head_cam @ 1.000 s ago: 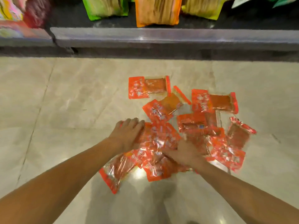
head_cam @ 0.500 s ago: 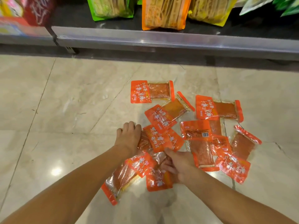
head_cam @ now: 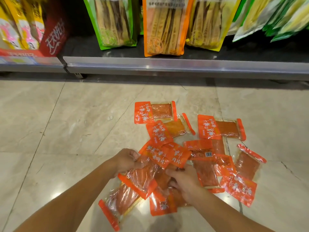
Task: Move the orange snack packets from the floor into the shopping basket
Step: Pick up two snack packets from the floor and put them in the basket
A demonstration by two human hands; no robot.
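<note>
Pile of orange snack packets (head_cam: 209, 127) on marble floor (head_cam: 66, 123), overlapping, spread from centre toward 3 o'clock. Left grip (head_cam: 126, 160) at pile's 9 o'clock, fingers curled round packet edges. Right grip (head_cam: 184, 181) at pile's 6 o'clock, pinching packets. Shelf (head_cam: 167, 67) at 12 o'clock, tall pouches (head_cam: 164, 27) standing on it.

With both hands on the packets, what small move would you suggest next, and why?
Probably lift the held bunch clear of the floor: the left hand and right hand grip overlapping packets, others lie loose beyond, and the basket is out of view.
</note>
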